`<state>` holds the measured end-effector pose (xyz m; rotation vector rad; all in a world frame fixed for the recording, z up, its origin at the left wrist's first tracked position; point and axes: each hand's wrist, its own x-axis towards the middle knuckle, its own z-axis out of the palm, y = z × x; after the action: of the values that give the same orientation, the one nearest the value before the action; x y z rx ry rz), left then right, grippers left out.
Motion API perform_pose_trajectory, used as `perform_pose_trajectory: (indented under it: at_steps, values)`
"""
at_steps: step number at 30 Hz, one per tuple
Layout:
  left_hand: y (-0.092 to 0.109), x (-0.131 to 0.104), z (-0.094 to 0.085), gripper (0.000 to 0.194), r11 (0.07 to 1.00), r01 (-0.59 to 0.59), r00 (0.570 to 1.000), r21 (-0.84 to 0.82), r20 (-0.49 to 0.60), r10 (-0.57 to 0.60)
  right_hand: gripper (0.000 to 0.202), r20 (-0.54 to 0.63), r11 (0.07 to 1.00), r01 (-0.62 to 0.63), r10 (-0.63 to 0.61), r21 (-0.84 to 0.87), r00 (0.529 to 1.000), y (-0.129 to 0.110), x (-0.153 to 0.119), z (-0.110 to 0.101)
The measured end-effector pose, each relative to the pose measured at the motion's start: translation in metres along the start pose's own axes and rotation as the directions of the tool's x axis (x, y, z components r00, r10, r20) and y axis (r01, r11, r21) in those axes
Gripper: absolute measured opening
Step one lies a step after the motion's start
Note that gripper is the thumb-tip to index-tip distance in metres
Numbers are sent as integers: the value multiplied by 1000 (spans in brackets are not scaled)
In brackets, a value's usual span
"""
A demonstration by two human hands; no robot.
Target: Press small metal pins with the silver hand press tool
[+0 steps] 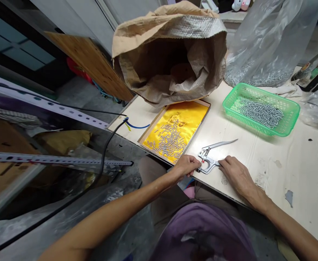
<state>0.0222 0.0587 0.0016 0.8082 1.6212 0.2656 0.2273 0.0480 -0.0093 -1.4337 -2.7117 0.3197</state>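
Note:
Silver snap pliers (208,165) lie near the table's front edge, their upper handle raised and a small spring between the handles. My right hand (236,174) is closed round the end of the lower handle. At the jaw end, my left hand (188,165) is closed in a pinch, its fingertips against the pliers' head. What it pinches is too small to make out. A bit of red shows at the jaw beside those fingertips. Just beyond my left hand is a shallow tray (199,125) lined with yellow cloth, holding many small metal pins or springs (169,141).
A green plastic basket (292,121) of similar metal pieces stands at the right. A big open paper sack (137,72) leans over the tray's far end. Behind the basket is a clear plastic bag (270,47). A black cable (104,152) hangs off the table's left edge.

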Motion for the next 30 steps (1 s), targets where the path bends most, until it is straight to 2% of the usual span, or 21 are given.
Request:
perform_pose_trajectory:
  at_steps: [4,11,15,16,19,21,25,30]
  values:
    - [6,0,-3,15,996,44,997,82,64,-49,10,13,1000,1,0,-19,1000,0,1,0]
    - [4,1,-2,12,989,33,989,141,138,-53,13,28,998,22,-20,-53,999,-3,-1,0]
    - [2,-1,-1,15,985,48,985,163,153,-73,10,45,995,79,-81,53,996,5,1,-7]
    - [2,-2,0,15,985,51,985,165,156,-77,21,36,993,97,-99,69,994,10,3,-10]
    - [-1,-4,1,13,985,58,984,160,156,-83,72,0,993,120,-120,-2,993,27,10,-15]
    - [-3,-5,1,13,987,57,985,150,153,-80,92,18,988,139,-139,-69,990,38,15,-15]
    - [-3,-8,2,14,985,70,984,155,150,-94,102,79,978,183,-175,-104,981,49,23,-11]
    - [2,-11,3,14,982,96,982,165,144,-120,97,56,976,193,-188,-102,981,47,30,-14]
